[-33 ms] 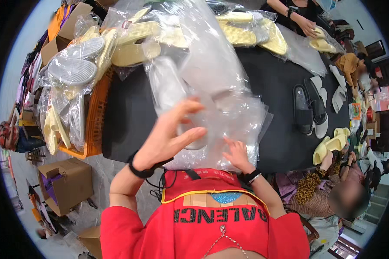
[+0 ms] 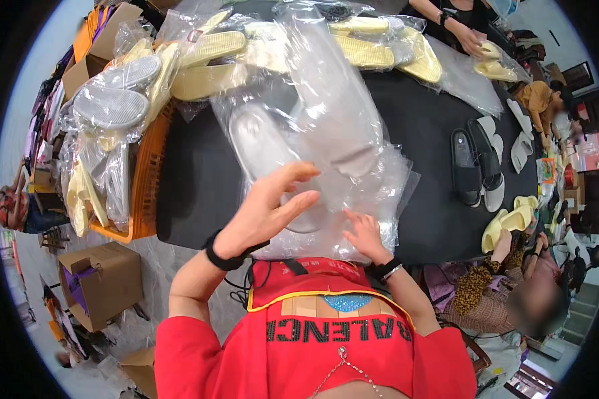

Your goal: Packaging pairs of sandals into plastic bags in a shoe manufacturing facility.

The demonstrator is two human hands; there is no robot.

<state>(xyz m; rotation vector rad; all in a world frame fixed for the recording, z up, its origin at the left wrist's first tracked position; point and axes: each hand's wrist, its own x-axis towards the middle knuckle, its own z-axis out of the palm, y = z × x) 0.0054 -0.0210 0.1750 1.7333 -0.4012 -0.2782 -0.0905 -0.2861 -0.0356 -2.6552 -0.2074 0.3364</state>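
A large clear plastic bag (image 2: 343,126) lies crumpled on the black table (image 2: 432,126) in front of me, reaching up toward the camera. Inside it show pale grey slippers (image 2: 263,143). My left hand (image 2: 266,213) hovers over the bag's near left part with fingers spread, holding nothing; a black band circles its wrist. My right hand (image 2: 363,234) rests flat on the bag's lower edge near the table's front, fingers apart on the plastic.
An orange crate (image 2: 148,179) at the left holds bagged yellow and grey slippers. Bagged yellow slippers (image 2: 369,43) line the far side. Black and white slippers (image 2: 478,166) and yellow ones (image 2: 506,223) lie right. A seated person (image 2: 506,292) is at the right, a cardboard box (image 2: 100,279) on the floor.
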